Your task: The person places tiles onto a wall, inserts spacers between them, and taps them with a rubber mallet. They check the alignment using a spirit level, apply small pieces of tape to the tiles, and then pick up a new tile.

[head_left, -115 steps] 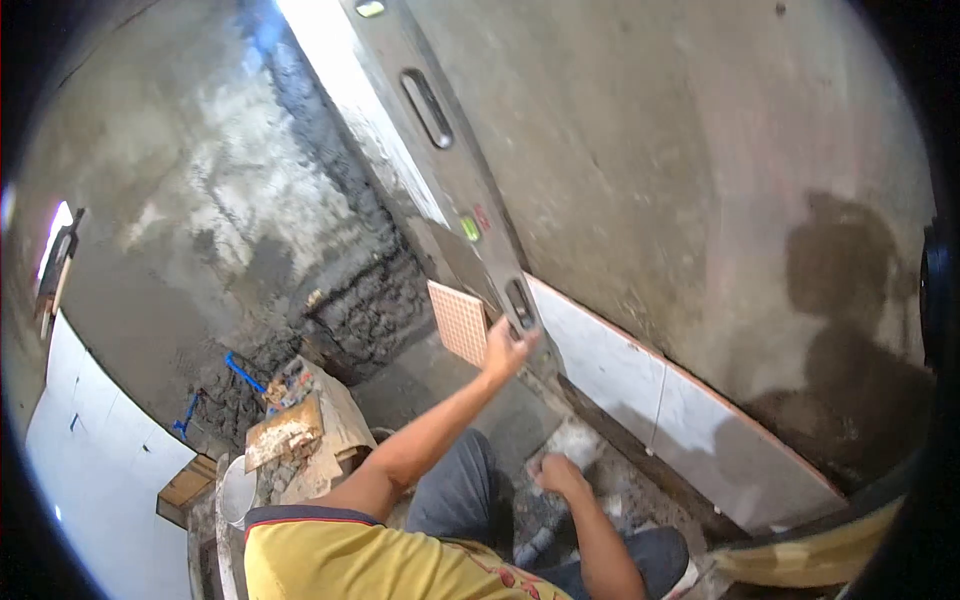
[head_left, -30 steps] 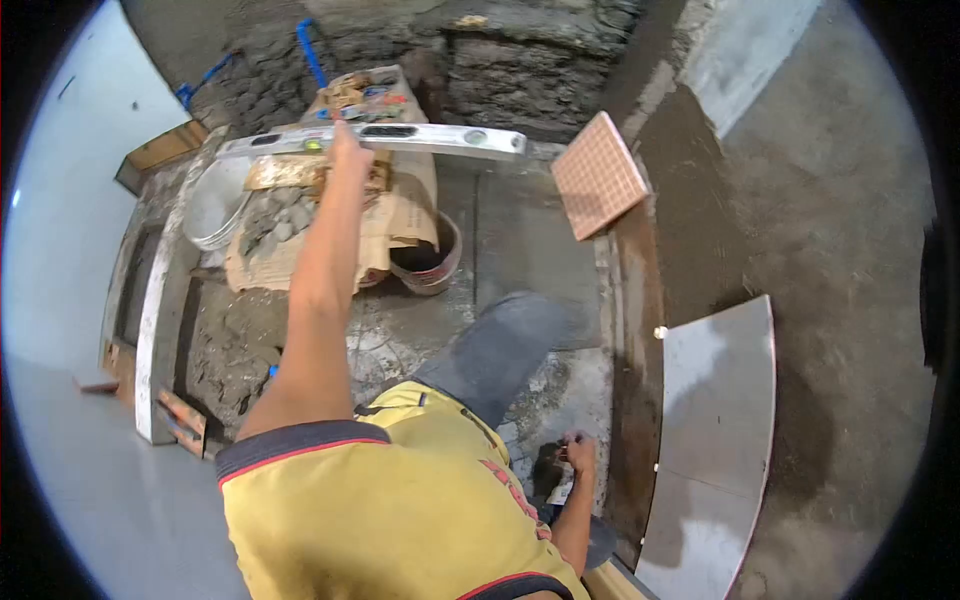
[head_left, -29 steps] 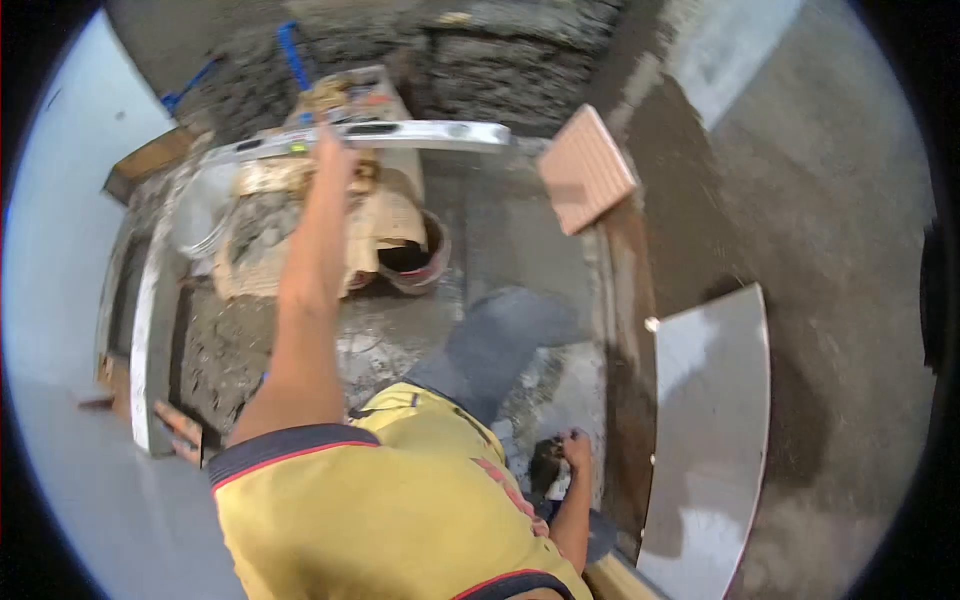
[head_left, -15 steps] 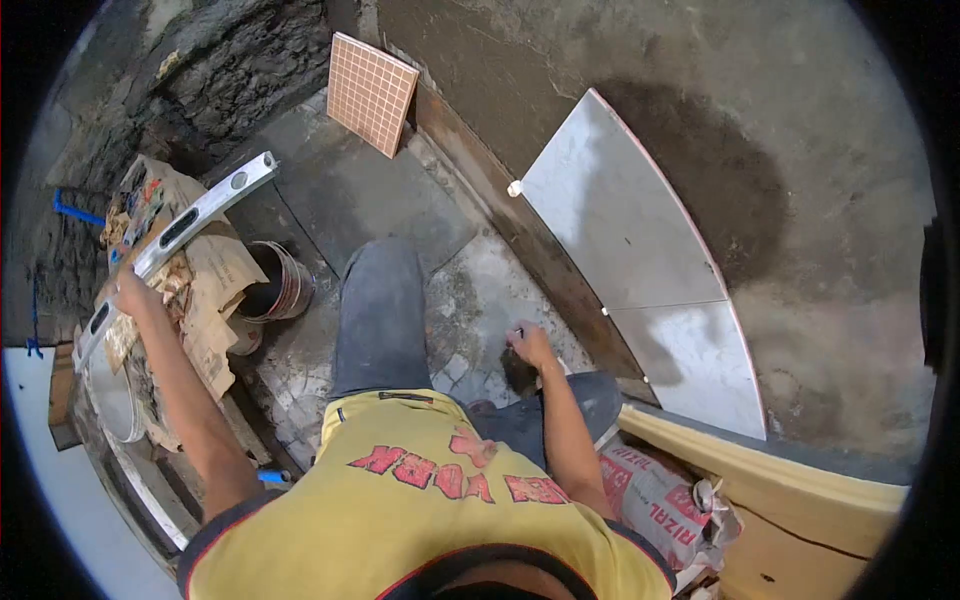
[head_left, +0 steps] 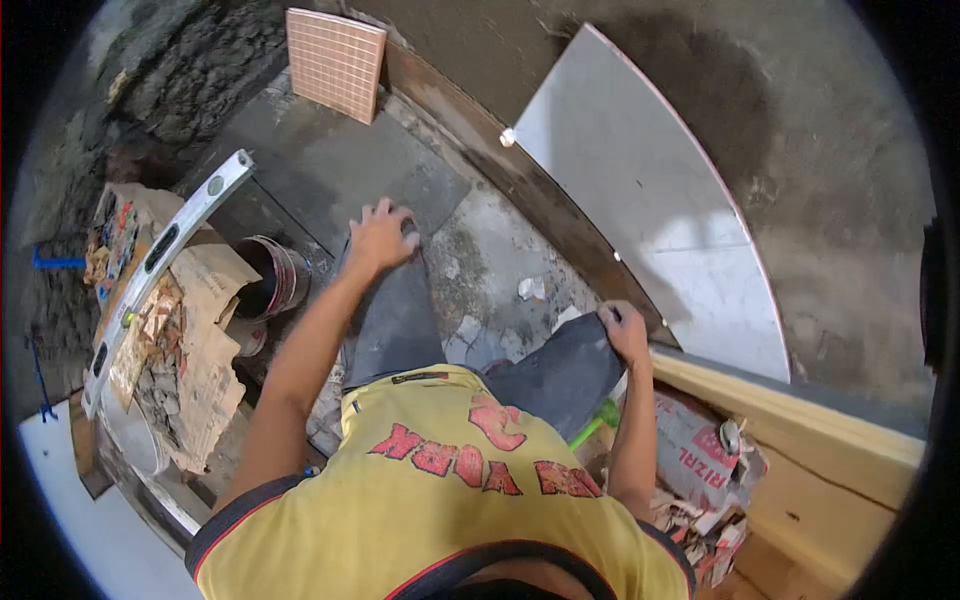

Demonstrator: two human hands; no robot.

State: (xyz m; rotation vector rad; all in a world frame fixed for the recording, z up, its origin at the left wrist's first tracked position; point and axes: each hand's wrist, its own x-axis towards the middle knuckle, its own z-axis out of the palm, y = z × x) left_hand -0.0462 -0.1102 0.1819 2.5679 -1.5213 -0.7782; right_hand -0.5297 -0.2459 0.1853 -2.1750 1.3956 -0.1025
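Observation:
My left hand [head_left: 382, 236] rests on my left knee with its fingers spread and nothing in it. My right hand [head_left: 626, 332] lies on my bent right knee, its fingers draped over the edge and partly hidden; I see no object in it. To the left, a silver spirit level [head_left: 185, 225] leans slantwise over torn brown paper [head_left: 210, 275] and debris. Beside it stands a bucket [head_left: 285, 280] with a dark inside. Between my knees, a pale broken piece [head_left: 532, 288] lies on the dusty floor.
A tile [head_left: 335, 65] with its gridded back showing leans at the far wall. Large grey-white tiles [head_left: 640, 170] with a curved edge cover part of the right side, with small white pieces along their border. A cement sack [head_left: 695, 450] sits at lower right, by a yellowish board [head_left: 800, 450].
My left hand has let go of the spirit level and moved right onto my left knee. My right hand has moved from near the floor to my right knee. The view has shifted.

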